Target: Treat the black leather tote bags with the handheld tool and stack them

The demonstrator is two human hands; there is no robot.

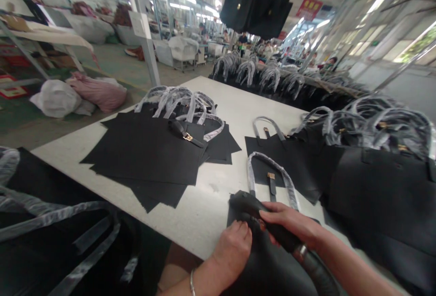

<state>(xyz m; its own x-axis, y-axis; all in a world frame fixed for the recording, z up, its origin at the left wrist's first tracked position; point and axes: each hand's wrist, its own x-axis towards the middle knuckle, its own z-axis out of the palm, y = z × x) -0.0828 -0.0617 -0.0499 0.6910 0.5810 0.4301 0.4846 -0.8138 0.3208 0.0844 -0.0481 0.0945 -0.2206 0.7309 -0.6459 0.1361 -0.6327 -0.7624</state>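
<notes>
My left hand (pixel 234 247) is closed, fingers curled on the black bag (pixel 272 271) in front of me at the table's near edge. My right hand (pixel 289 224) wraps round a thick black tube-like thing (pixel 284 238) with a silver band, which lies over the bag. Its exact kind is unclear. Its rounded front end reaches past the left fingers. Just beyond my hands stand a plastic-wrapped handle (pixel 251 175) and a black strap with a gold buckle (pixel 271 182).
On the white table (pixel 218 187), a fanned stack of black bag panels (pixel 146 150) lies left. More black bags (pixel 381 187) with wrapped handles crowd the right. Others (pixel 27 191) lie lower left. Black bags (pixel 255 7) hang overhead. A metal post (pixel 145 37) rises behind the table.
</notes>
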